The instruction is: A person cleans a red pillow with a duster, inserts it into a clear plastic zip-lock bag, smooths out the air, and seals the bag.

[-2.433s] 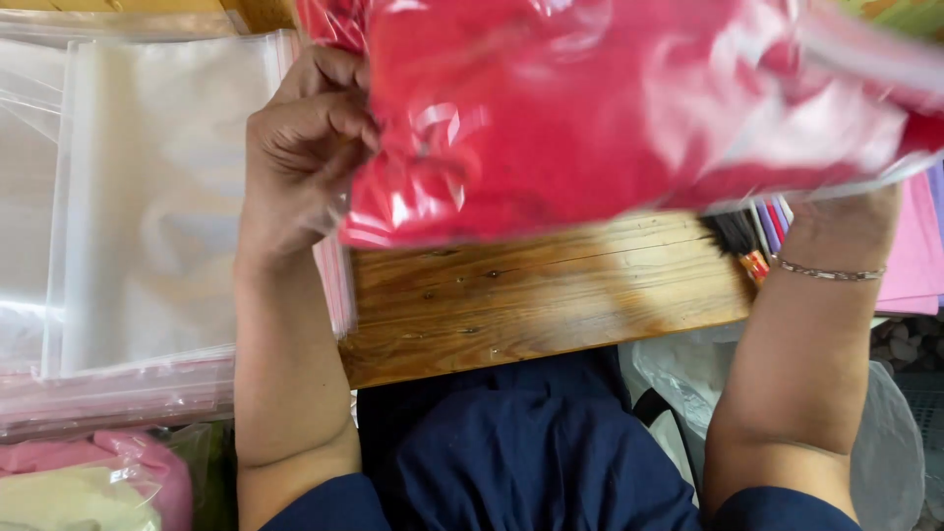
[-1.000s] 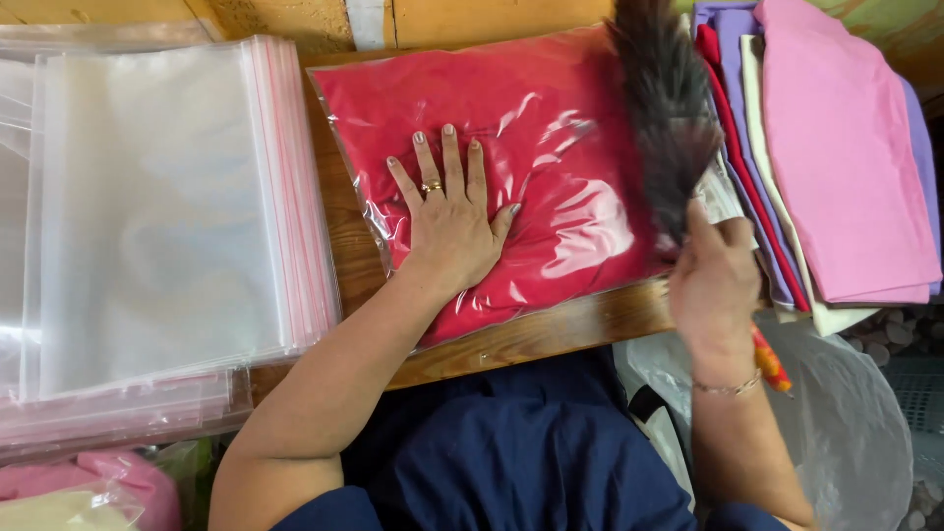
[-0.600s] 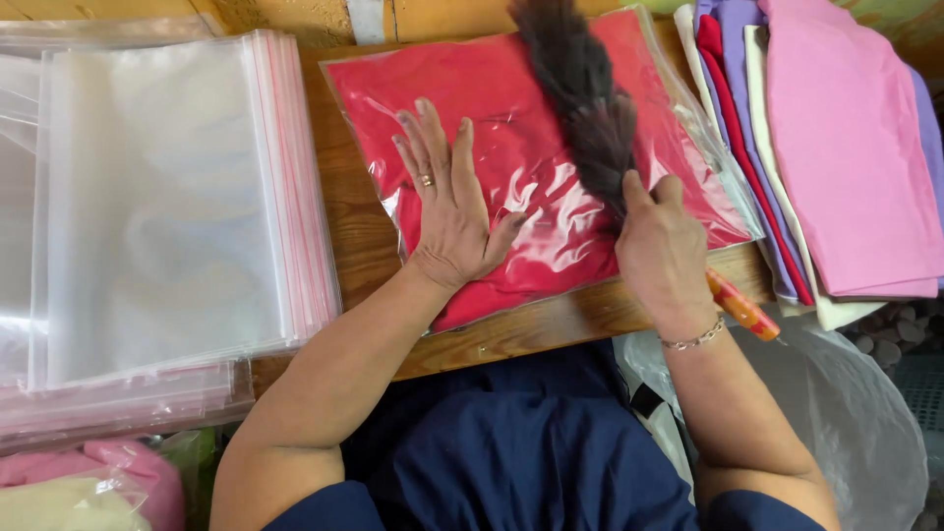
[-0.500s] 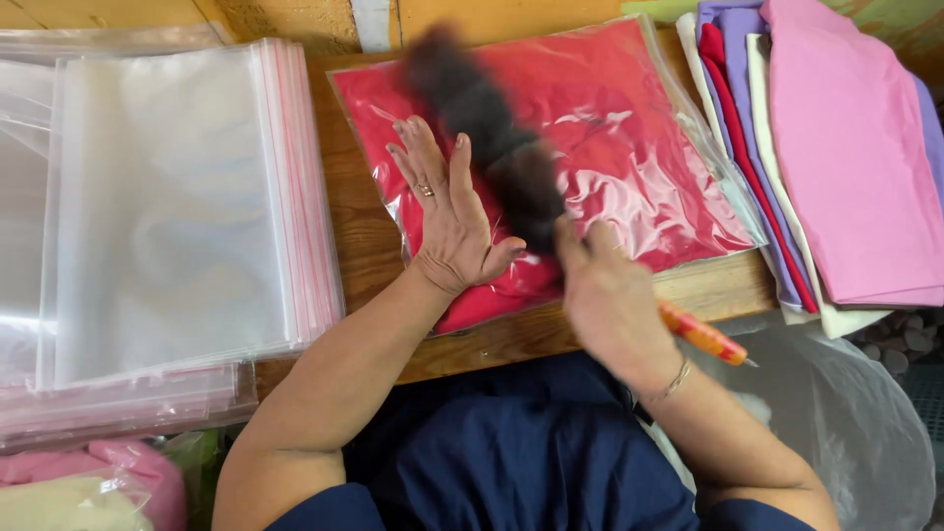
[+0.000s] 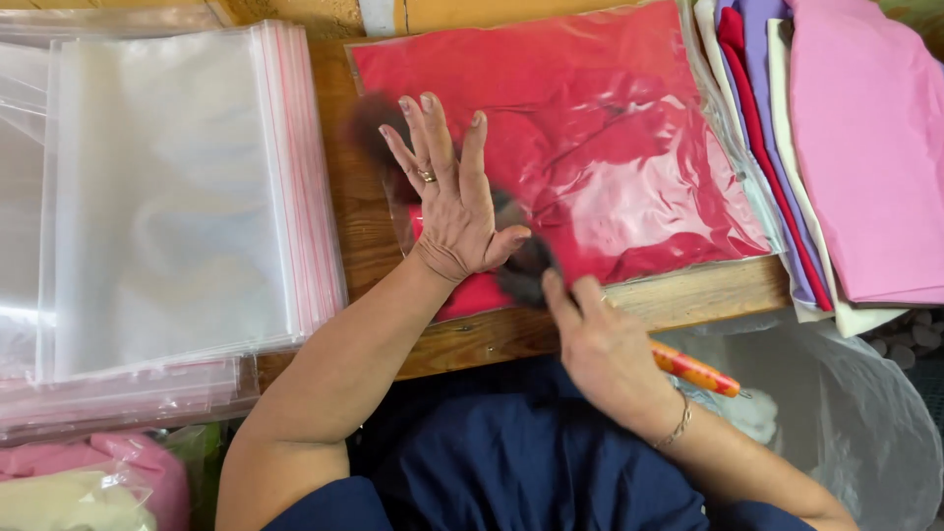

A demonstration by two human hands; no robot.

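Right hand [image 5: 605,344]: closed round the orange handle of a feather duster [image 5: 521,270], its dark blurred feathers lying across the bagged red cloth [image 5: 590,138] and under the left hand. Left hand [image 5: 447,197]: open, fingers spread, flat on the same bag. Left of it: stack of clear bags [image 5: 167,197]. Right of the bag: folded cloths [image 5: 846,147]. Beneath: wooden table [image 5: 708,295].

Motion blurs the dark feather duster [image 5: 393,128], partly hidden beneath the left hand [image 5: 452,202]; the bagged red garment [image 5: 590,128] runs off the far edge.
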